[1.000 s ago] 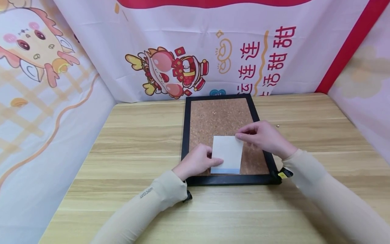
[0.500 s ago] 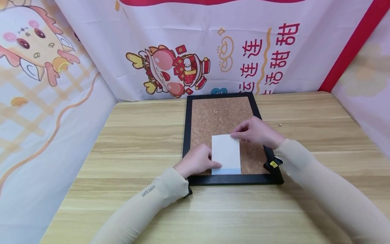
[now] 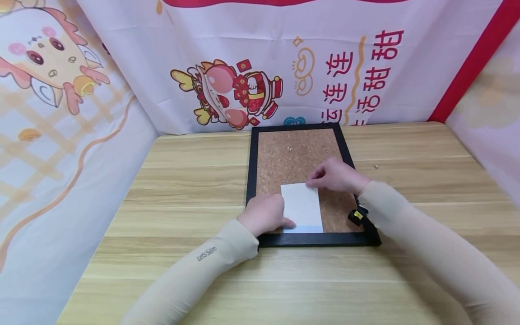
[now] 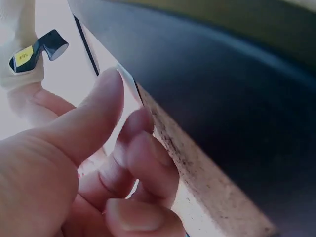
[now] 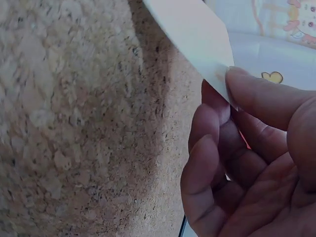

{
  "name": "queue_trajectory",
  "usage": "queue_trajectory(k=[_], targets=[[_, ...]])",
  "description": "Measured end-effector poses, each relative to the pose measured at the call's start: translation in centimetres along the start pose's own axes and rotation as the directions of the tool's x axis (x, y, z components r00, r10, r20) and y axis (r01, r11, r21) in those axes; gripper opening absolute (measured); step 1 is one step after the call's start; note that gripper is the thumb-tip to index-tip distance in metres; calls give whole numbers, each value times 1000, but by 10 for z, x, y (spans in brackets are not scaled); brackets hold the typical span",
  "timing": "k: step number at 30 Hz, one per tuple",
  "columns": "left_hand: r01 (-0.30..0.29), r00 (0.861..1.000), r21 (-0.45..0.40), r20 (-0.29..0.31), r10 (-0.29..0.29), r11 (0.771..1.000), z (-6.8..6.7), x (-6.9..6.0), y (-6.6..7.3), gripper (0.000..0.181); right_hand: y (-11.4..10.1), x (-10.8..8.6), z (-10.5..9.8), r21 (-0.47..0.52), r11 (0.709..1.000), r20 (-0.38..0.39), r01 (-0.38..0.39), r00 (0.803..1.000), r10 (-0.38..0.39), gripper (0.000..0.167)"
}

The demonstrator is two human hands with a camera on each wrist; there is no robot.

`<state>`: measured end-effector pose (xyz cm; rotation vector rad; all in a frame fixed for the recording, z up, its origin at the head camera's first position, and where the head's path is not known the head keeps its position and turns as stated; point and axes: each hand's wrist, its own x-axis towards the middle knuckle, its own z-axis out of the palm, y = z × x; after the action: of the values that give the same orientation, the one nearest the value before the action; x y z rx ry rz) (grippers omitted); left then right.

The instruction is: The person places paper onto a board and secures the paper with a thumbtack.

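A white paper card with a pale blue strip along its near edge lies over the lower part of a cork board in a black frame. My left hand pinches the card's lower left side, thumb on top, its other fingers curled beneath in the left wrist view. The right hand pinches the card's far right corner between thumb and forefinger. In the right wrist view that corner of the card is raised off the cork.
The board rests on a wooden table, its far end by a printed cloth. A tiny shiny piece lies right of the board, and another small one is on the cork's upper part.
The right hand has moved left and slightly nearer, with the card's far edge shifting a little left. My left hand keeps its grip at the card's lower left.
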<state>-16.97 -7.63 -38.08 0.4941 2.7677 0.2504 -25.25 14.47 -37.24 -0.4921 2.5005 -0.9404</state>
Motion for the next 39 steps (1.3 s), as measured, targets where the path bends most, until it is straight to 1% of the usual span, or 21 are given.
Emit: queue_trajectory(k=[3, 8, 11, 13, 15, 17, 19, 21, 23, 27, 31, 34, 37, 39], targets=[[-20, 1000, 42, -9, 21, 999, -2, 0, 3, 46, -1, 3, 1, -37, 999, -3, -13, 1000, 13, 12], [-64, 998, 82, -23, 66, 995, -5, 1, 6, 39, -2, 7, 5, -102, 994, -9, -27, 1000, 26, 8], [-83, 995, 117, -49, 89, 990, -6, 2, 6, 38, -2, 9, 8, -139, 990, -13, -35, 999, 34, 7], [-87, 991, 181, -82, 103, 980, -6, 2, 5, 47, -3, 10, 10, -166, 985, -12, -45, 999, 43, 7], [-90, 987, 249, -109, 120, 964, -6, 3, 4, 60, -3, 11, 12, -193, 980, -14, -55, 998, 53, 7], [-101, 983, 308, -113, 142, 946, -6, 4, 1, 69, -4, 11, 13, -207, 976, -17, -68, 998, 66, 8], [-122, 983, 344, -89, 161, 931, -8, 6, -1, 77, -5, 12, 14, -218, 972, -27, -84, 996, 79, 8], [-146, 983, 351, -51, 174, 925, -9, 9, -2, 83, -6, 12, 16, -234, 967, -43, -98, 995, 90, 9], [-156, 985, 349, -13, 171, 924, -10, 12, -3, 89, -6, 12, 18, -251, 962, -53, -106, 994, 95, 9], [-147, 989, 319, 40, 142, 936, -10, 17, -5, 95, -8, 14, 22, -287, 952, -66, -107, 994, 92, 10], [-125, 991, 279, 78, 107, 952, -10, 20, -7, 97, -9, 15, 23, -297, 949, -65, -111, 993, 95, 11], [-110, 991, 254, 103, 87, 961, -9, 21, -8, 98, -9, 16, 22, -289, 951, -64, -106, 994, 91, 11], [-101, 990, 246, 122, 73, 964, -9, 22, -7, 98, -9, 16, 19, -272, 959, -74, -78, 995, 60, 9], [-101, 989, 238, 129, 72, 966, -9, 22, -5, 98, -8, 14, 14, -263, 964, -105, -47, 994, 20, 8]])
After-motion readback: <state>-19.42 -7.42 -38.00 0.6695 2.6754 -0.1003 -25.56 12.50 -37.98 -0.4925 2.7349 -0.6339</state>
